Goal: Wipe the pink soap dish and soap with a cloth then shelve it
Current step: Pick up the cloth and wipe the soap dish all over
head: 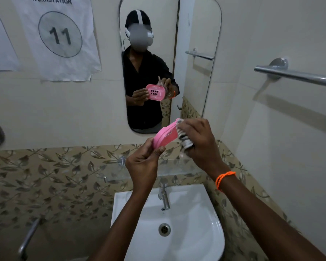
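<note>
Person at bathroom sink (211, 219), both hands raised in front of mirror (196, 53). Left hand (142, 162) holds pink soap dish (165, 135) at its lower end, thumb + fingers curled, pinching the edge. Dish tilted, up in the air above the glass shelf (177, 166), not resting on anything. Right hand (198, 140) grips a grey/white patterned cloth (184, 141), fingers curled round it, cloth pressed vs the upper right end of the dish. Orange thread band (225, 178) on right wrist. Soap itself not visible from this angle; can't tell if inside the dish. Mirror reflection shows dish underside w/ dark drain slots, hands either side.

Below hands: glass shelf on wall w/ metal brackets, then white sink w/ chrome tap (164, 194) & round drain (164, 229). Floral leaf-pattern tile band (45, 176) runs along wall behind the shelf. Chrome towel bar (299, 76) on right wall. Paper sign (60, 36) reading "WORKSTATION 11" taped upper left of mirror. Chrome pipe/handle (28, 240) lower left, blurred.
</note>
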